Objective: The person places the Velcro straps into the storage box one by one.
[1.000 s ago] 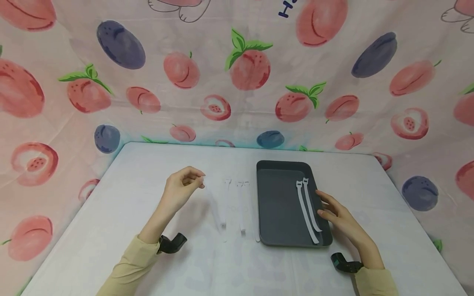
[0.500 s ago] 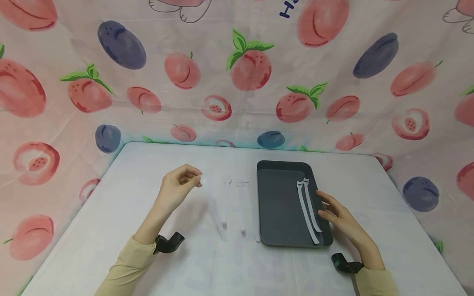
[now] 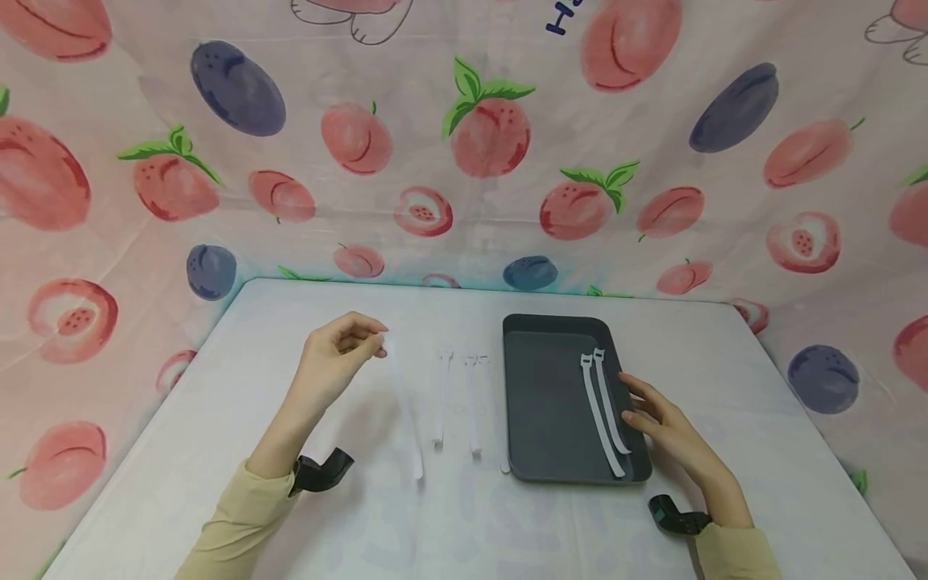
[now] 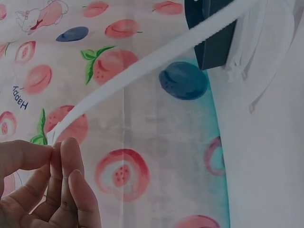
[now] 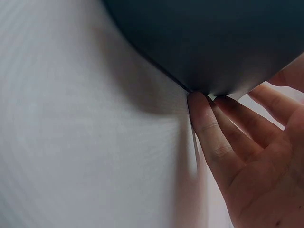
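My left hand (image 3: 331, 358) pinches one end of a white cable tie (image 3: 408, 411) between thumb and fingertips. In the head view the strap hangs down from them; in the left wrist view, the cable tie (image 4: 142, 71) stretches as a long fuzzy band from the fingertips to the upper right. My right hand (image 3: 674, 435) rests its fairly straight fingers against the right side of a dark grey tray (image 3: 544, 403), also seen in the right wrist view. Two white cable ties (image 3: 598, 411) with slotted heads lie side by side in the tray's right half.
Several more white cable ties (image 3: 473, 411) lie lengthwise on the white tabletop (image 3: 536, 532), left of the tray and faint against the cloth. A fruit-printed curtain (image 3: 420, 161) rises behind the table's back edge.
My left hand has moved left and slightly up, away from the other ties, and the pinched cable tie has come along, hanging straighter. The right hand and tray have stayed put.
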Demonstrator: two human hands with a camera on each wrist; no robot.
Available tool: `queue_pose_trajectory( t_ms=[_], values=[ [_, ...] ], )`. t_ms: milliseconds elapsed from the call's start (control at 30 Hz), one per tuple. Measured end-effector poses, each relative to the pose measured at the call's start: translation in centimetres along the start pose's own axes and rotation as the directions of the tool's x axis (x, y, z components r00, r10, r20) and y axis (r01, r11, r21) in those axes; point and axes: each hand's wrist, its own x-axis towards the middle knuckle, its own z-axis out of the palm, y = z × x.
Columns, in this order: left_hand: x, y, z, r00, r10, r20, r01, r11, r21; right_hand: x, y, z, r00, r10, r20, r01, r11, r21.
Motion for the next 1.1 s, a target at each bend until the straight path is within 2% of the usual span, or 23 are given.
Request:
queue_pose_trajectory(
  t_ms=[400,833,1100],
  values=[
    [0.7,1.7,0.8,0.999,0.024,0.048,-0.023,0.999,-0.022,0.0,0.1,0.1,1.0,-0.013,-0.005,0.013,1.0,-0.006],
    [2.1,4.3,2.9,0.991,0.122,0.056,-0.116,0.989,-0.093,-0.1,0.3,0.0,1.0,-0.022,-0.011,0.022,1.0,-0.012],
    [2.6,6.6,4.6,0.979,0.189,0.082,-0.174,0.971,-0.166,-0.1,-0.1,-0.1,1.0,-0.012,-0.013,0.012,1.0,-0.015]
  ],
)
